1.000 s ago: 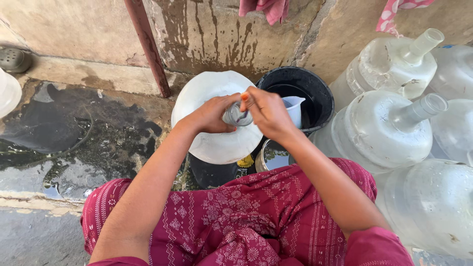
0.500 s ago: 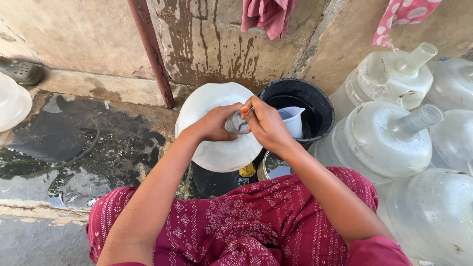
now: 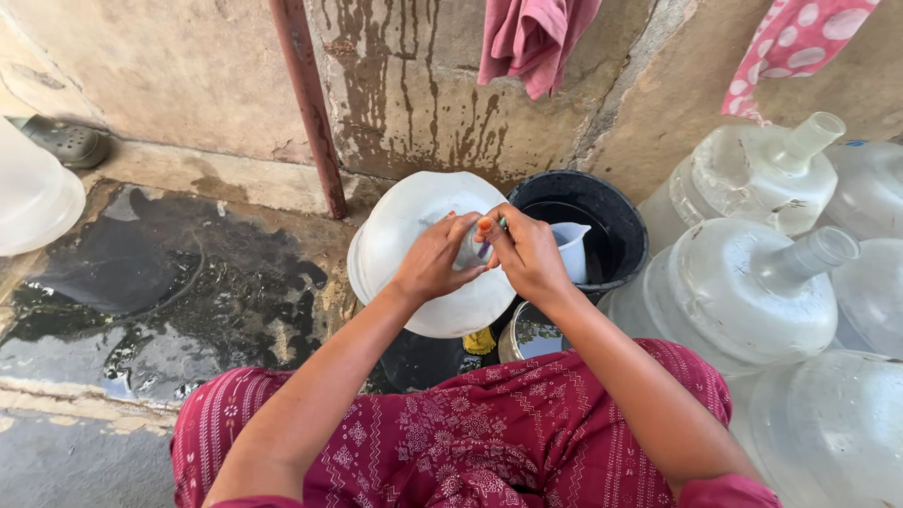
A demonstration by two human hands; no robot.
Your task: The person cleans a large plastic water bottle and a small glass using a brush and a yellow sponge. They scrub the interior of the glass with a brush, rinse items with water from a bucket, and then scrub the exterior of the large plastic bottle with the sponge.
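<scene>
A: What containers sit around the black bucket (image 3: 602, 221)?

B: Against the stained wall (image 3: 404, 85), the black bucket holds a pale plastic measuring jug (image 3: 571, 249) standing upright inside it. Just left of the bucket is a large translucent water jug (image 3: 414, 254), neck turned toward the person. Whether it holds water I cannot tell. Right of the bucket stand more water jugs of the same kind; the nearest (image 3: 743, 287) is upright with its neck uncapped.

A: Anything below the bucket?

B: A small metal pot (image 3: 531, 331), just beside the bucket on the person's side, with a shiny surface inside that may be water.

A: And the hands?

B: Both meet at the neck of the jug left of the bucket. The left hand (image 3: 435, 263) wraps around the neck, fingers curled shut on it. The right hand (image 3: 527, 252) has its fingertips pressed together, pinching something small and greenish at the mouth; what it is, I cannot tell.

A: Further left of the bucket?

B: Wet floor (image 3: 141, 292) and a rusty red pipe (image 3: 306, 103) up the wall.
</scene>
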